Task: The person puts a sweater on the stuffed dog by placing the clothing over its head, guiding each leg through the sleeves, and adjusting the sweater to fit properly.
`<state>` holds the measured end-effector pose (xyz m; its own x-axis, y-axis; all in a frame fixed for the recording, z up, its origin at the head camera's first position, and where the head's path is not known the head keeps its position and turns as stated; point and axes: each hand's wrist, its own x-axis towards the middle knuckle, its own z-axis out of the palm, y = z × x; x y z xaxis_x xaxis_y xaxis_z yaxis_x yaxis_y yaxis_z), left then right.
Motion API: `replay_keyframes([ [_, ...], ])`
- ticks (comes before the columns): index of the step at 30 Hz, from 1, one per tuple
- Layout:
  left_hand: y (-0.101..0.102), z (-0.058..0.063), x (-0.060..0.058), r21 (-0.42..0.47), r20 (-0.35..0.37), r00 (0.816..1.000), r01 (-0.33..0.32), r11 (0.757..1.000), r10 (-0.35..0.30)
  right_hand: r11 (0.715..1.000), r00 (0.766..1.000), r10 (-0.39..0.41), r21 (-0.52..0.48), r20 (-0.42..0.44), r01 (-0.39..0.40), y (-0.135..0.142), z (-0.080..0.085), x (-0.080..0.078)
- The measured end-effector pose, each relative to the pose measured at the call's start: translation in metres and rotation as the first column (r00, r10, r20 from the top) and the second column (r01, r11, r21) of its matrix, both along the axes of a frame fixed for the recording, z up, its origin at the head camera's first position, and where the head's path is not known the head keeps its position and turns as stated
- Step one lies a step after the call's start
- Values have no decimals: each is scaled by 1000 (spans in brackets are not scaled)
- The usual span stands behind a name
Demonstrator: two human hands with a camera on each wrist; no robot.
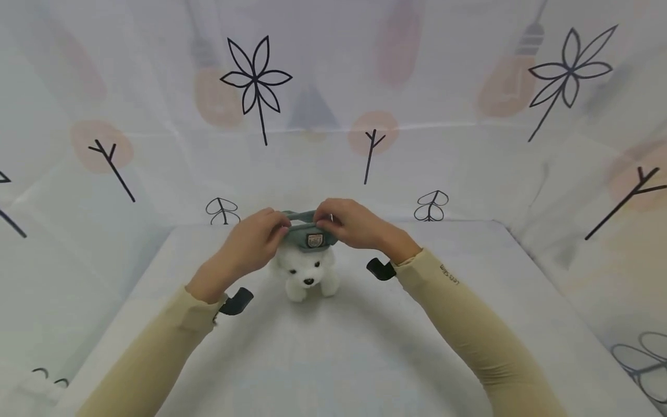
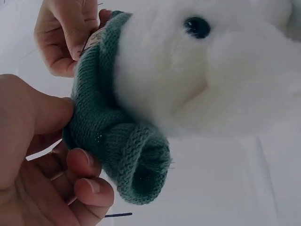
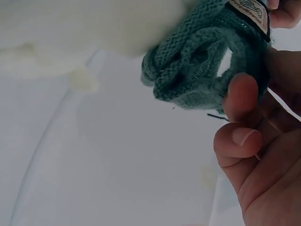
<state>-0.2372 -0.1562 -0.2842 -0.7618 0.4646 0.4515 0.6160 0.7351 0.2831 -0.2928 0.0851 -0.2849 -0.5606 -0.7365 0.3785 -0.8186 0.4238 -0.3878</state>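
Observation:
A small teal-green knitted sweater [image 1: 299, 236] with a sewn-on label sits bunched over the head of a white plush dog [image 1: 308, 270]. My left hand [image 1: 250, 242] pinches one side of its edge, and my right hand [image 1: 351, 225] pinches the other. In the left wrist view, the sweater's cuffed sleeve [image 2: 143, 165] hangs beside the dog's cheek, near the curled left fingers [image 2: 91, 190]. The right wrist view shows the right thumb and fingers [image 3: 242, 96] at a ribbed opening in the knit. The dog faces me, its dark eyes and nose uncovered; the knit hides the top of its head.
The dog rests on a white-covered table [image 1: 323, 359], towards the far edge. Behind and at both sides hangs a pale cloth backdrop [image 1: 312, 168] printed with flowers and twigs. A black wrist camera mount [image 1: 237, 301] juts from the left sleeve, another [image 1: 380, 269] from the right.

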Motion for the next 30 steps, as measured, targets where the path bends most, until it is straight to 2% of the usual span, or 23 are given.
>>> replay_keyframes([
  [4,-4,5,1,37,42,998,52,998,-53,1000,998,-8,20,66,7,0,4,3],
  [7,-6,7,0,47,86,994,67,997,-71,999,995,-6,33,104,3,1,5,5],
  [13,-12,-4,2,-34,120,992,44,998,-39,994,986,-38,111,164,19,1,0,9],
  [16,-15,-12,5,-64,115,993,26,998,-18,988,984,-63,151,165,38,3,-5,13],
  [24,-12,-33,15,-140,42,998,-36,989,42,971,994,-86,231,74,67,5,-21,21],
  [30,-8,-53,16,-115,-76,997,-43,992,34,969,996,-81,238,20,74,6,-37,21],
])
